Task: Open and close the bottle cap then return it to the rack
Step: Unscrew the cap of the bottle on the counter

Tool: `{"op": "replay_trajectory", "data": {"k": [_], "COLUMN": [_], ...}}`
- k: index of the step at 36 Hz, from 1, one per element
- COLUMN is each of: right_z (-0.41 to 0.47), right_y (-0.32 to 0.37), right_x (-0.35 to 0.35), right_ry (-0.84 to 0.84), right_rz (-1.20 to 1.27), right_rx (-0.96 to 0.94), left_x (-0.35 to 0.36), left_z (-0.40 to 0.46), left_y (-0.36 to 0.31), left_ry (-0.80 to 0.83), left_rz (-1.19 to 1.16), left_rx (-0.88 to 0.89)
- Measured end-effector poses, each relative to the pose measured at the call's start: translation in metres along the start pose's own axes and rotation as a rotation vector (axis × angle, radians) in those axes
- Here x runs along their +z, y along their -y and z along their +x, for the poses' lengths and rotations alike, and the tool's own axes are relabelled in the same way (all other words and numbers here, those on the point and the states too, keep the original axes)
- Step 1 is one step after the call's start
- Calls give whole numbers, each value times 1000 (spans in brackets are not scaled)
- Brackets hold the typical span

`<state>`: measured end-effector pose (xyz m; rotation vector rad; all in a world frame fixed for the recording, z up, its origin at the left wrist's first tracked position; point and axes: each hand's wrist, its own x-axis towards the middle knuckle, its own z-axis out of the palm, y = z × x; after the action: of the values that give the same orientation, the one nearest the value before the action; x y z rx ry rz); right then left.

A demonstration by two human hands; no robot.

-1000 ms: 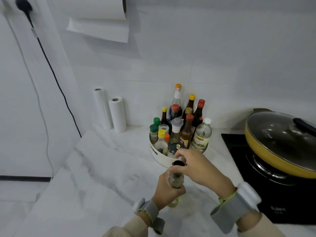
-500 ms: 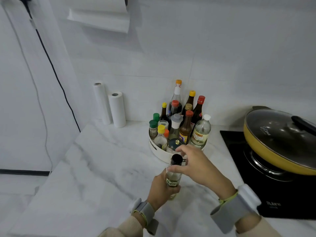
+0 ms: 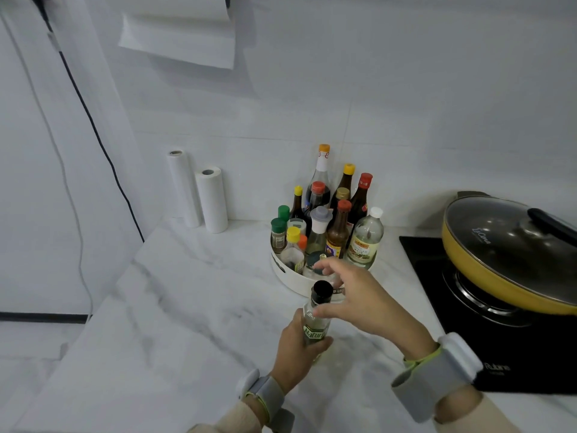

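So the bottle point(image 3: 316, 325) is standing upright, long axis vertical, wrapped in my left hand point(image 3: 298, 348) around its lower body, just above the counter point(image 3: 187, 307). The black cap point(image 3: 322, 290) sits on the neck, looks seated to me. My right hand point(image 3: 362, 300) is right beside the neck with fingers spread loose, gripping nothing; the thumb tip seems to brush the glass under the cap, but I can't tell for sure.

The rack point(image 3: 288, 278), a round white tray, is straight ahead of both hands, just past the right fingertips. So I'd say the next move is a short push forward and a set-down, and the left hand already has the load.

What's in the way: the rack is packed. A dark-lidded jar point(image 3: 313, 264) and a yellow-capped bottle point(image 3: 292, 250) sit at the near rim, with the vinegar point(image 3: 366, 240) off to the right. Any free slot is hidden from here. The pan point(image 3: 512, 254) is well off to the right, no worry.
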<state>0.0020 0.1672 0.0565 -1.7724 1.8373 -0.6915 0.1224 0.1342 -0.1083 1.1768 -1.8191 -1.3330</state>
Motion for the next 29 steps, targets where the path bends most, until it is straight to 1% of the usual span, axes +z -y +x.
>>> {"op": "replay_trajectory", "data": {"k": [4,7,12,16,18,21,23,25,29], "right_z": [4,6,4,-3,-5,-1,4,7,8], "right_y": [6,10,8,2,2,2,2,3,3], "right_x": [11,12,3,-9,-8,2,9,12,6], "right_ry": [-74,-102,12,78,29,-91,-121,-112,-25], "right_rz": [-76,-81,-78,-40,-41,-93,-78,-81,-150], "right_rx": [68,61,-49,-55,-31,40,71,60,-44], "left_x": [0,-1,-4,-4,-4,-4,-4,-4,-4], "left_z": [0,1,1,1,0,0,0,-1,-1], "left_y": [1,-1,-3,-3,-2,-2,-2,-3,-5], "left_ry": [8,1,24,29,35,38,36,35,45], "left_rz": [26,27,39,39,29,25,25,21,21], "left_rx": [9,5,2,-7,-14,-7,1,7,22]}}
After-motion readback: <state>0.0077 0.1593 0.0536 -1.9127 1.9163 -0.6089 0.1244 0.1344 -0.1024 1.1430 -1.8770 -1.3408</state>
